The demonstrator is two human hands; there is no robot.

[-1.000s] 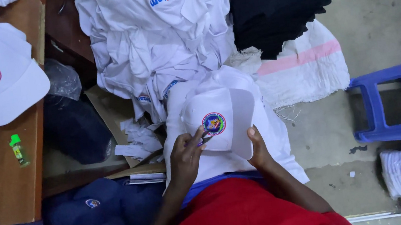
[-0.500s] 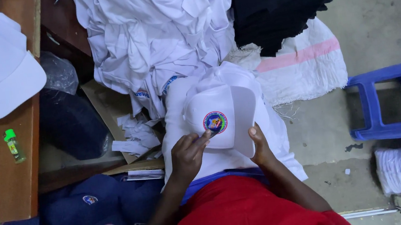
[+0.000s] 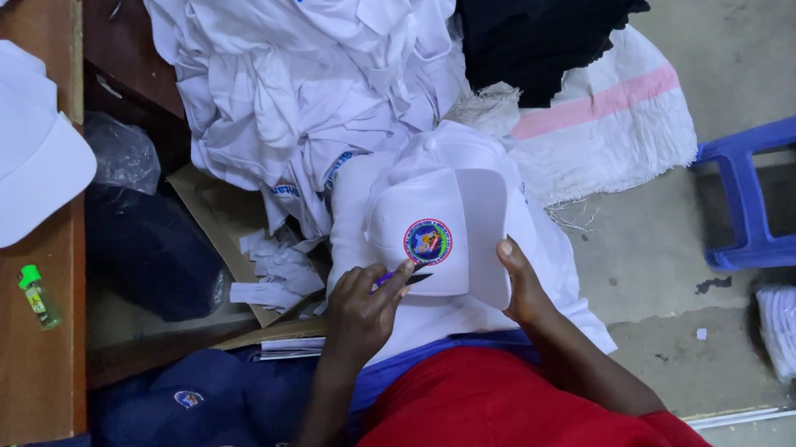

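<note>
Little shifted since earlier, left hand [image 3: 360, 310] still pinching small purple-handled tool [image 3: 402, 275] at white fabric cap with round badge [image 3: 439, 234], right hand [image 3: 523, 284] fingers hidden, grip unclear.

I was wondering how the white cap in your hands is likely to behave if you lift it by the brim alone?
The white cap would probably feel light. Its brim looks flat and stiff under the right hand, so it should hold shape. The crown seems soft cloth, so it may sag where the left hand now steadies it.
</note>
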